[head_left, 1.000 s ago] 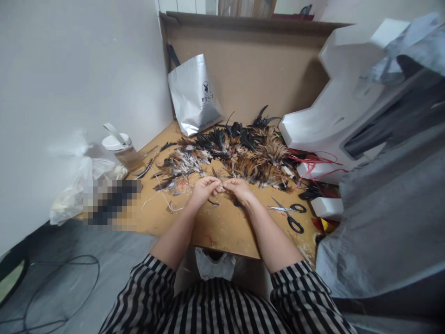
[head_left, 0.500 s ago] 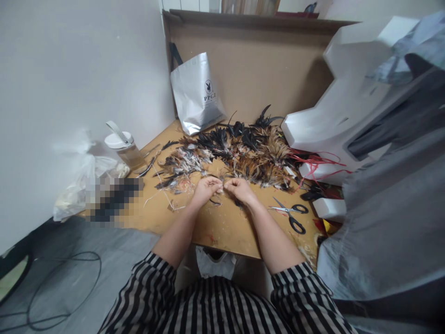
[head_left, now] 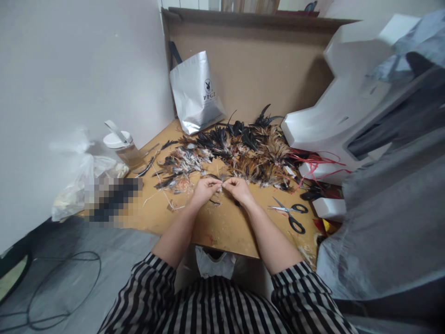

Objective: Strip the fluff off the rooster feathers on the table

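Over the near middle of the wooden table, my left hand [head_left: 205, 191] and my right hand [head_left: 239, 190] meet, thumb and forefinger of each pinched closed. Between the fingertips shows a small pale, fluffy bit, seemingly the base of a feather [head_left: 220, 189]; its detail is too small to make out. A dark tip peeks out beneath my right hand. A thin dark feather [head_left: 216, 202] lies on the tabletop below the fingers. Just beyond the hands spreads a heap of brown and black feathers [head_left: 259, 169], with a paler, whitish bunch [head_left: 186, 162] to the left.
Scissors [head_left: 290, 213] with black handles lie spread on the right. Red strings [head_left: 318, 160] hang by white foam pieces [head_left: 309, 116]. A silver bag [head_left: 194, 93] leans against the cardboard back [head_left: 257, 60]. At left are a lidded jar [head_left: 127, 153] and a plastic bag [head_left: 83, 185].
My right hand's fingertips have come slightly closer to the left ones, so the gap between them is smaller. The things on the table have stayed in place.
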A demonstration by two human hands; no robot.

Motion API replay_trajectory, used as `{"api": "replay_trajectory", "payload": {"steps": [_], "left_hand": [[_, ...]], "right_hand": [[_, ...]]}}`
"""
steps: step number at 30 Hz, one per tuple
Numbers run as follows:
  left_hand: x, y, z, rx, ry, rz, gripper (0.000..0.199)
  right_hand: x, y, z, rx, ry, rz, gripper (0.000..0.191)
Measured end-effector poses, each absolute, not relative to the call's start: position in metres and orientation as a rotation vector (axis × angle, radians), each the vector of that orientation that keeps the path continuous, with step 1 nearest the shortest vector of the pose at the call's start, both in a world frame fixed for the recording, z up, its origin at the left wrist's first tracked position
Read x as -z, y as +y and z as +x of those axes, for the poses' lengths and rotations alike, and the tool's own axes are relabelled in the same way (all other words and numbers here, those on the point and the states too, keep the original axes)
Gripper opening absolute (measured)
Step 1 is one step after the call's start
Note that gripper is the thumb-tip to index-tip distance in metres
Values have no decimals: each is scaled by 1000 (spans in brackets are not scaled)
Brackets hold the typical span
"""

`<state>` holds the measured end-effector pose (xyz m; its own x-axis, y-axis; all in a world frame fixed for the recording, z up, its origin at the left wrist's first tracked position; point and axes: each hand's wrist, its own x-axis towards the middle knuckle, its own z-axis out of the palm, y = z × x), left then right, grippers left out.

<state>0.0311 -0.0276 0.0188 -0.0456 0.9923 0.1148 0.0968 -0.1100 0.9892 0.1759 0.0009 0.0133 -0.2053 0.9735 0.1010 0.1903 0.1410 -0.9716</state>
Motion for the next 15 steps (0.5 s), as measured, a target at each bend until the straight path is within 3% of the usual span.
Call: {"api": "replay_trajectory", "payload": {"steps": [15], "left_hand": [[1,-21,28,-1318,1300,1718,14]], "right_hand": [[-15,1,175,-949,-1701,-1139,15]]}}
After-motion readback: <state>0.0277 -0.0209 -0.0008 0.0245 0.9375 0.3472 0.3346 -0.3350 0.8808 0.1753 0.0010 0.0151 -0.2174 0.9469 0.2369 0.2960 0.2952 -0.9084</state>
